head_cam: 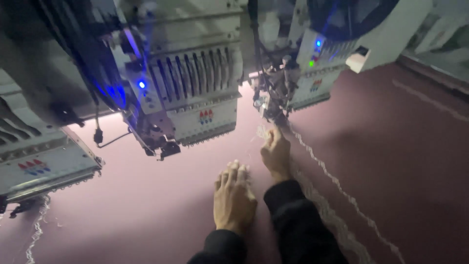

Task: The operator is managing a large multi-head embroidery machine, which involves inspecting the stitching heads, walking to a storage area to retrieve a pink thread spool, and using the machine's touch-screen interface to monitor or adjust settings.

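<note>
We laid our left hand [234, 195] flat on the dark red fabric [400, 161], fingers together and stretched out, holding nothing. Our right hand [276, 154] reached ahead of it toward the needle area under the embroidery head [293, 88]. Its fingers were drawn narrow around a fine pale thread [261, 132], which ran up from the fingertips to the head; the blur kept us from telling whether the thread was truly pinched. A line of white stitching [337, 186] lay on the fabric just right of that hand. Another embroidery head [195, 93] hung above our left hand.
</note>
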